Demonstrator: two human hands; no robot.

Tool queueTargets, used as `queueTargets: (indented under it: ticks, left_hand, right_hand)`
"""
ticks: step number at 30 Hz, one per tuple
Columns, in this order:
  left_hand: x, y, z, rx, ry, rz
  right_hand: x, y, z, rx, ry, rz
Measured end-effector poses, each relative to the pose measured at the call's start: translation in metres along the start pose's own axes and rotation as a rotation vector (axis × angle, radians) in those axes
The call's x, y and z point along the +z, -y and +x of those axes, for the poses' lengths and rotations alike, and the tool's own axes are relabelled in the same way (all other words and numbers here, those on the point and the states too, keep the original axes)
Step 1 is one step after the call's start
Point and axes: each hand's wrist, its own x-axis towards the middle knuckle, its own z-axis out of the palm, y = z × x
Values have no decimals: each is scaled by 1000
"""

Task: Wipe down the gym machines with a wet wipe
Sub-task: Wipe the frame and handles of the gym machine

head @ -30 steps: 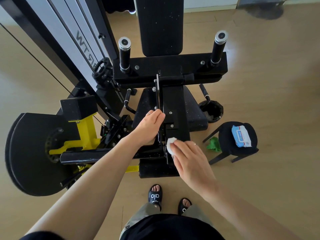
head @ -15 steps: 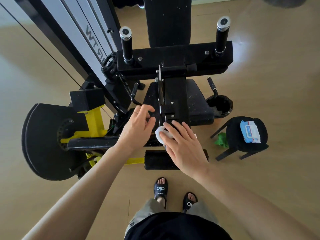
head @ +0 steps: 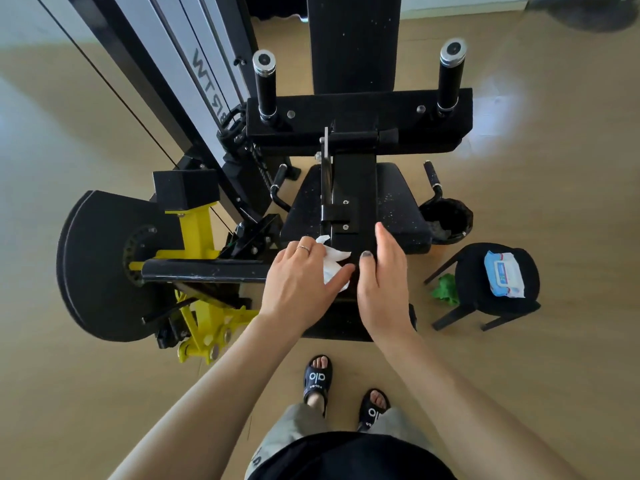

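A wipe (head: 333, 264) is held in the left hand (head: 300, 276) against the machine's (head: 353, 188) central bar.

The wipe is pinched between the left thumb and fingers, on the bar's near end. The right hand (head: 382, 284) is kept just beside it, fingers straight and released, grasping nothing. Beyond the fingertips lies the black seat (head: 398, 206). Well to the right, a wipe pack (head: 504, 274) is seen on a stool (head: 467, 282).

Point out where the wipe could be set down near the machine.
Bare seat pad right of the centre bracket, and open floor beyond the stool. Stool top is partly taken by the wipes pack; the yellow linkage side is crowded.
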Motion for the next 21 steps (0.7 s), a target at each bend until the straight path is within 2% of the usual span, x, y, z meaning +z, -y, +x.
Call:
queueTargets:
  ticks: [4, 9, 12, 17, 21]
  left_hand:
    - [4, 6, -5, 60, -13, 148]
    - [3, 50, -14, 261, -37, 292]
    - [1, 63, -3, 332, 93, 363]
    - [4, 51, 16, 337, 261, 281]
    - [-5, 56, 31, 288, 383, 41]
  right_hand:
    - [17, -3, 3, 117, -17, -117]
    - [30, -5, 0, 61, -60, -366]
    - [33, -4, 2, 69, -88, -406]
    - [39, 0, 4, 109, -146, -452]
    - [44, 3, 3, 113, -202, -539]
